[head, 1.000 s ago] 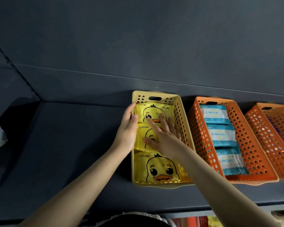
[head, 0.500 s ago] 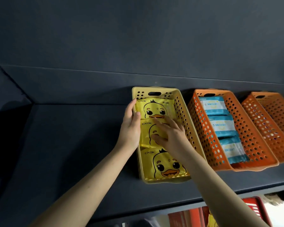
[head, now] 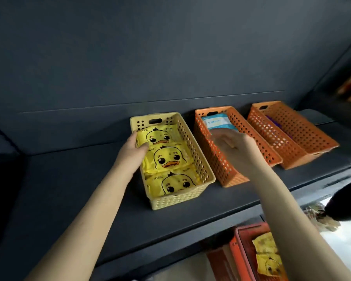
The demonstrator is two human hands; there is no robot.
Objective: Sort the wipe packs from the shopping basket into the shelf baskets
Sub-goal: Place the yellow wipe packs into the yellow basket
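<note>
Three yellow duck wipe packs [head: 168, 159] lie in a row inside the yellow basket [head: 176, 199] on the dark shelf. My left hand [head: 132, 153] rests on that basket's left rim, with thumb and fingertips touching the rearmost duck pack [head: 160, 136]. Blurred and holding nothing, my right hand [head: 229, 142] hovers over the middle orange basket [head: 217, 161] with fingers loosely curled. It hides most of that basket's contents; one blue-and-white wipe pack [head: 217, 121] shows at the back. Below the shelf edge, the red shopping basket [head: 241, 252] holds more yellow duck packs [head: 267, 256].
A second orange basket [head: 304, 136] stands at the right with something purple [head: 272, 121] inside. The dark shelf [head: 69, 189] stretches bare to the left of the yellow basket. A dark shape [head: 344, 203] sits at the right edge, below the shelf.
My right hand has lifted off the middle duck pack and swung right, over the orange basket. The left hand stays at the yellow basket's left rim. The view has shifted, showing the shopping basket.
</note>
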